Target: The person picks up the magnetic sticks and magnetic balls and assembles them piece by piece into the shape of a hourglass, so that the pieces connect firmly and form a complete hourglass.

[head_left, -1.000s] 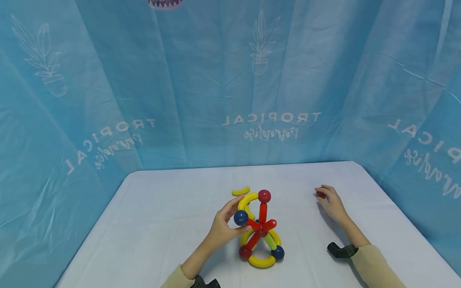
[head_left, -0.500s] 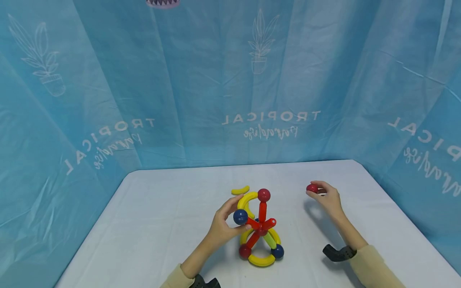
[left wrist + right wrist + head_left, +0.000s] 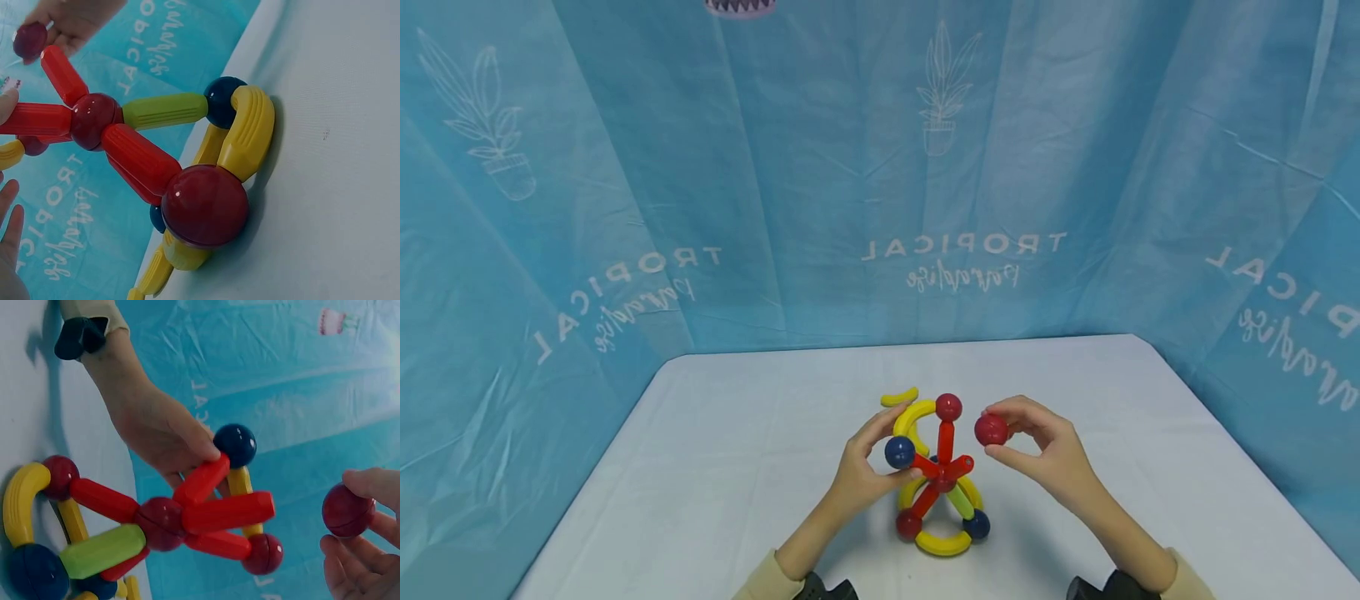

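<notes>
A toy structure of magnetic sticks and balls (image 3: 944,477) stands on the white table, with a ring of yellow curved sticks and balls at its base. From its central red ball (image 3: 161,524) red sticks and one green stick (image 3: 105,551) spread out. My left hand (image 3: 867,468) grips its upper left side, thumb on a red stick by the blue ball (image 3: 899,452). My right hand (image 3: 1054,454) pinches a loose red ball (image 3: 991,430) between thumb and fingers, above the table and just right of the structure. One red stick (image 3: 231,512) points towards that ball with its end bare.
Behind the structure a loose yellow curved stick (image 3: 899,397) lies on the table (image 3: 737,467). A blue printed curtain (image 3: 820,167) hangs around the table's back and sides.
My right hand has lifted the red ball from the table's right side and carried it left, close to the structure. The left hand and the structure have stayed in place.
</notes>
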`<state>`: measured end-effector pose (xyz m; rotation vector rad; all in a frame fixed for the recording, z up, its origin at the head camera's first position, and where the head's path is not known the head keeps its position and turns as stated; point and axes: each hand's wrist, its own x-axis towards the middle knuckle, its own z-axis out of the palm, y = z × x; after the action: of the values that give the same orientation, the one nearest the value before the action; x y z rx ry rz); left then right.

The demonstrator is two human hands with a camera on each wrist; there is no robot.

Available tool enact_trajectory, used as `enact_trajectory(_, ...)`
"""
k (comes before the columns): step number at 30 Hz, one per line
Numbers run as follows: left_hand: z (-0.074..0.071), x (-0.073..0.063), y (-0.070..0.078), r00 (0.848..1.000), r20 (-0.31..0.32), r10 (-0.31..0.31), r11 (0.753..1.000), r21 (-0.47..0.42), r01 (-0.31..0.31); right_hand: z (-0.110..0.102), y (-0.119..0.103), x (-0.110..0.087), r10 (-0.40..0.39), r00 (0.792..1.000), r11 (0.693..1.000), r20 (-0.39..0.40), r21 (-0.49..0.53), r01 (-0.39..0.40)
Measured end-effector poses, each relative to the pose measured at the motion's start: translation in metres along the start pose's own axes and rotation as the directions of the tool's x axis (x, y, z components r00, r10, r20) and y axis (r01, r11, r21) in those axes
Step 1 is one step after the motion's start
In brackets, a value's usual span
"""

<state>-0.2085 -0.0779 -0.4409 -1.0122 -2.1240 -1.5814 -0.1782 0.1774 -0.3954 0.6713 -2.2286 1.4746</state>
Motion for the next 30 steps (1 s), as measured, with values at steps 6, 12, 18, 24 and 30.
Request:
enact_trajectory(6, 0.001, 0.001, -0.002, 1.0, -0.008, 0.014, 1.0, -0.005, -0.014, 0.01, -0.004, -0.005, -0.002, 0.989, 1.0, 0.15, -0.023, 0.006)
enact_trajectory(12, 0.001, 0.0, -0.001, 1.0, -0.009, 0.021, 1.0, -0.001, -0.021, 0.014, 0.0, -0.006, 0.072, 0.969, 0.997, 0.237, 0.001, -0.074)
enact_trajectory(18, 0.001, 0.0, -0.001, 1.0, -0.011, 0.025, 1.0, -0.004, -0.025, 0.013, 0.005, -0.005, 0.114, 0.951, 0.991, 0.287, 0.028, -0.127)
enact_trajectory(24, 0.001, 0.0, -0.001, 1.0, -0.01, 0.024, 1.0, 0.002, -0.024, 0.015, 0.012, -0.003, 0.126, 0.937, 0.989, 0.325, 0.037, -0.146)
enact_trajectory(30, 0.001, 0.001, -0.002, 1.0, -0.01, 0.03, 1.0, 0.007, -0.03, 0.015, 0.021, -0.001, 0.11, 0.936, 0.991, 0.335, 0.029, -0.127)
